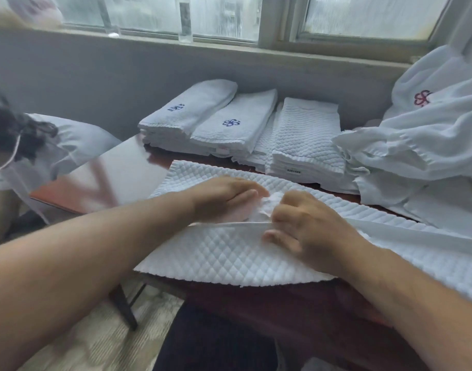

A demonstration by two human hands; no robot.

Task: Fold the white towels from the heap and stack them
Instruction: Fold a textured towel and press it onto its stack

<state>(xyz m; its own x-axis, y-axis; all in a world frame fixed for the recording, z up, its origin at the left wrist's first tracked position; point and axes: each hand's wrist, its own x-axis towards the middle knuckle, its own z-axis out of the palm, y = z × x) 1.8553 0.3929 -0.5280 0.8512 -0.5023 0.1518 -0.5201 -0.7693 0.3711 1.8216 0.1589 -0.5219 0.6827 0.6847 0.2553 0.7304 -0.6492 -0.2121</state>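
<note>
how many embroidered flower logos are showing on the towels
3: one blue embroidered logo on the far-left folded white towel stack, another blue logo on the folded stack beside it, one red logo on the crumpled white heap at right. Folds may hide more.

There were three stacks of folded towels: left stack [186,113], middle stack [234,127], right stack [307,140]. There was one flat towel [221,253], one heap [430,145] and one table [117,170]. Two hands showed, left hand [224,199] and right hand [307,226].

quilted matt cloth towel [229,258], glossy wooden table [117,167]
</note>
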